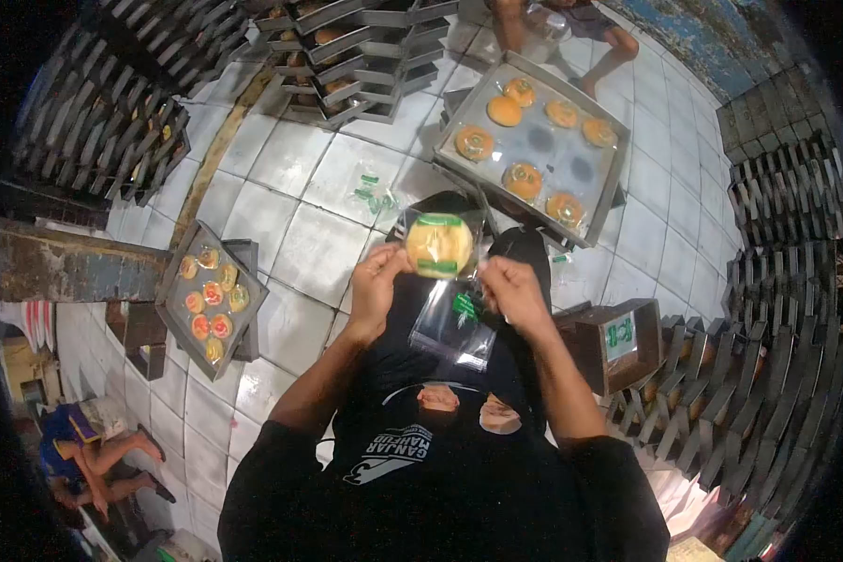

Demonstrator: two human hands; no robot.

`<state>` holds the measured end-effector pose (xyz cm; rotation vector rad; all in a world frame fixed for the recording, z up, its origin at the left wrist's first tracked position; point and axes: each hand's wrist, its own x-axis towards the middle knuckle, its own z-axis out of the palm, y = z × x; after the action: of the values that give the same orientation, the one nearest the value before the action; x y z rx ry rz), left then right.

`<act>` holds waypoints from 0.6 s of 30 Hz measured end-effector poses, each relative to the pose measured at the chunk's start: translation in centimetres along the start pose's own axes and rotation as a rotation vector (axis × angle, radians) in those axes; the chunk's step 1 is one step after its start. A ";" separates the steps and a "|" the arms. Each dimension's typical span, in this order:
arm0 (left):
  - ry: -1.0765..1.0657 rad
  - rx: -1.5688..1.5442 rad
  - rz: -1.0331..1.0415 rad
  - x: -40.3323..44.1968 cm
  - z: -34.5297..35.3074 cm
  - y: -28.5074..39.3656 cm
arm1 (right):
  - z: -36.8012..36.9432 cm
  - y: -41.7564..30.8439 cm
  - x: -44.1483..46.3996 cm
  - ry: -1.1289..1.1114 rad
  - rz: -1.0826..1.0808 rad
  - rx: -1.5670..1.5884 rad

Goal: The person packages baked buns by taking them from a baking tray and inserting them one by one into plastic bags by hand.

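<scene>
Black shirt [478, 487], white-lettered, nearest to the camera; dark-clothed legs below the hands.

Left hand [377, 279]: thumb and fingers pinched together on the bag's near-left side, against the bun's edge.

Right hand [513, 288]: fingers curled, thumb and forefinger clamped on the bag's right edge. Exact contact partly hidden by folded film.

Bun [428, 244]: one, round, golden, held up between both hands, above the lap. Inside bag [474, 225]: see-through, green-printed in two bands across the bun. Sealed or unsealed: cannot tell.

Loose bag [440, 328]: flat, shiny, green-printed, just below the right hand. Resting on the lap or hanging from the fingers: cannot tell.

Box [583, 348]: brown, beside the right knee, with green-printed packets [620, 335] inside.

Floor bags [373, 195]: green-printed, on white tiles, ahead of the left knee.

Large tray [562, 155]: just beyond the knees, with wrapped-looking buns [523, 180] spaced apart.

Small tray [184, 323]: off to the left, with red- and green-topped buns [213, 293].

Farther out: another person's bare legs [613, 51] by the large tray; stacked trays [356, 61] ahead; racked trays [777, 197] along the right; seated person [84, 450] far left.

Possible faults, by judgement: bun dented, from too hard a left pinch; film split, from opposed pulling; bun dropped, from slick film and an unsealed mouth; loose bag lost to the tiles, from a shifted knee; large tray jolted, from a knee pushed forward.
</scene>
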<state>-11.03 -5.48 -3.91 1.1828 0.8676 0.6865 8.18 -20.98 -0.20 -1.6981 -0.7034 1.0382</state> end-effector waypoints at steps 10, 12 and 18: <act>-0.169 -0.103 0.095 4.0 6.4 2.5 | -0.7 -4.4 1.4 0.280 -0.190 -0.057; -0.172 -0.023 0.126 3.8 7.1 3.9 | -4.3 -4.4 5.6 0.480 -0.359 -0.361; -0.368 0.934 0.784 -0.4 3.9 2.8 | -9.7 -1.3 8.0 0.327 -0.241 -0.531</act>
<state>-7.89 -7.08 -0.54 2.4707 0.3582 0.6416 20.53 -18.25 -0.04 -2.1043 -0.9932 0.4039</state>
